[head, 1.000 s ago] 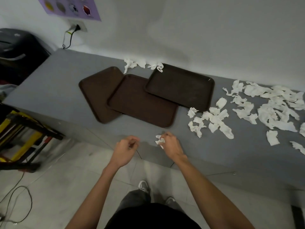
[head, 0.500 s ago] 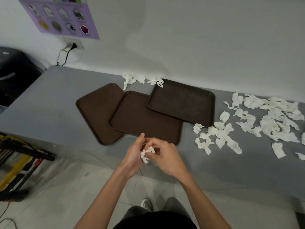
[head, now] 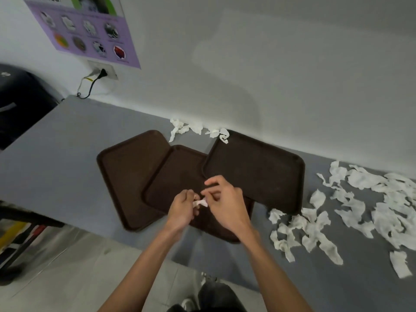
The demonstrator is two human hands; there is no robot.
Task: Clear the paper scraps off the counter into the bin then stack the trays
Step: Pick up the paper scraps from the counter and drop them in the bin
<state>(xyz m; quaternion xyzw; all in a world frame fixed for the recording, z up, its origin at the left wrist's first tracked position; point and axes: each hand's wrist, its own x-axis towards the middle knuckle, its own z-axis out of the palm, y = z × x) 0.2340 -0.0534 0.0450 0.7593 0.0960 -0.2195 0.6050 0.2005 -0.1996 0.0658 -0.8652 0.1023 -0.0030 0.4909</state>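
Trays showing as dark brown plastic, matt and finely grained, scraps looking like thin white tissue paper, crinkled and rough-torn, bench appearing smooth matt grey, wall showing flat pale paint, bin giving off a dull black plastic sheen, floor tiles looking smooth.

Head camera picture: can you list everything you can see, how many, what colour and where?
trays: three, dark brown, overlapping in the middle of the counter
loose scraps: many, white, spread over the counter's right side; a few more by the wall behind the trays
held scrap: one, white, between the two hands
counter: one, grey, along the wall
bin: one, black, far left past the counter's end
poster: one, purple, on the wall, upper left
plug: one, black, in the wall under the poster
left hand: one, grips the held scrap over the trays
right hand: one, pinches the same scrap's other end
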